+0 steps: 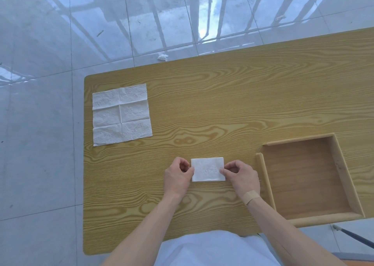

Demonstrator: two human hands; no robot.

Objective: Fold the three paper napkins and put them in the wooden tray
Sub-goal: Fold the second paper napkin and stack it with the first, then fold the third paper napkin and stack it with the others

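From my feed, the desk (222,108) is cut off on the right, so I cannot see its right edge, and the wooden tray (263,176) hangs partly over the near edge, with its near rail past the desk's front. A white garment at the bottom of the view hides the middle of the near edge. Only two napkins show; I cannot find a third anywhere in view.

The folded napkin (208,169) lies flat near the near edge, just left of the tray and apart from it. It is a small rectangle, its long axis running left to right, roughly parallel to the near edge. My left hand (178,176) pinches its left short side with curled fingers and thumb, and my right hand (240,176) pinches its right short side the same way; the fingertips cover both short edges, so I cannot tell how many layers lie there. A tan plaster (251,197) crosses the right wrist.

The open napkin (121,114) lies unfolded and flat at the far left corner of the desk, creased into six panels, slightly longer from far to near.

A crumpled white scrap (162,57) sits on the tiled floor (40,83) beyond the far edge; it is too small to identify.
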